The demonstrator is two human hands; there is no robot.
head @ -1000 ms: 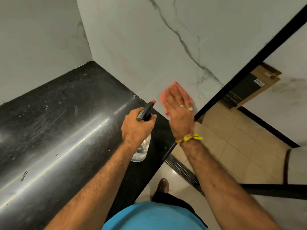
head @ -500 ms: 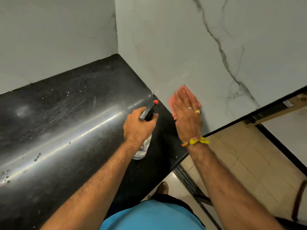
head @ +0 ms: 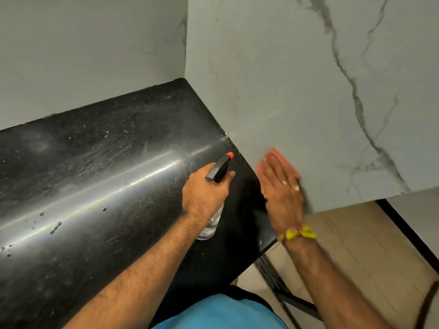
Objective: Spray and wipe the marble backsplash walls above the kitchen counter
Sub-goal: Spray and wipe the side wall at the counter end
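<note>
Marble backsplash wall, pale with dark grey veins, rises from the right edge of the black counter and meets a second plain wall panel at the counter's far corner. Low on the veined wall, just above the counter's near right corner, the right hand lies flat and fully open, fingers together, pressing a pink cloth against the marble; the cloth shows only past the fingertips and along the hand's edge, and the hand looks slightly blurred, so how the cloth is folded is hard to tell. Two rings sit on its fingers, and a yellow thread band circles the wrist. Just left of that hand, over the counter's right part, the left hand is closed around the neck of a clear spray bottle, whose black trigger head with an orange nozzle points toward the veined wall. The counter shows streaks, a long glare line and scattered droplets. Beyond the counter's near right corner lies a beige tiled floor.
</note>
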